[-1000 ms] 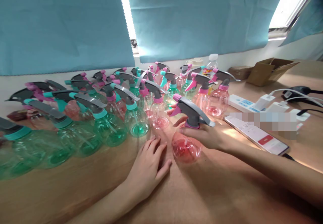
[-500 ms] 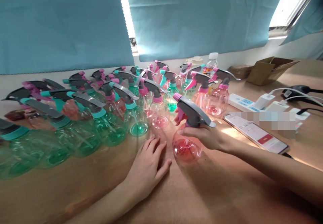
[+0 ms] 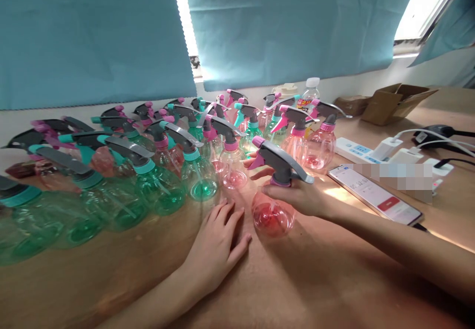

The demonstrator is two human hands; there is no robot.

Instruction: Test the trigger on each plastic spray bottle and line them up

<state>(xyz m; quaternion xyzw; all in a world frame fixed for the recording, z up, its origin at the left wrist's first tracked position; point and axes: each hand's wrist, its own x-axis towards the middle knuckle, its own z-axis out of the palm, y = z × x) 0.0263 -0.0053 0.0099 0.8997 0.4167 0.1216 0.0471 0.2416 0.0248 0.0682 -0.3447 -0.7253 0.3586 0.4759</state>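
A pink spray bottle [image 3: 273, 217] with a grey and pink trigger head stands upright on the wooden table. My right hand [image 3: 297, 195] is around its neck, thumb on the near side. Its fingers stretch out apart past the pink trigger, not curled on it; part of the hand is hidden behind the spray head. My left hand [image 3: 217, 242] lies flat on the table, palm down, fingers spread, holding nothing. Just beyond its fingertips stand a green spray bottle [image 3: 200, 183] and another pink spray bottle [image 3: 233, 170].
Several more green and pink spray bottles [image 3: 159, 190] crowd the left and back. At right lie a phone [image 3: 374, 195], a power strip [image 3: 356, 150] with chargers and cables, and an open cardboard box [image 3: 393, 104]. A clear bottle [image 3: 310, 91] stands behind. Blue curtains [image 3: 289, 27] hang at the back.
My right fingers have straightened away from the trigger, which has swung forward. The spray bottle stays in place on the table. My left hand has not moved.
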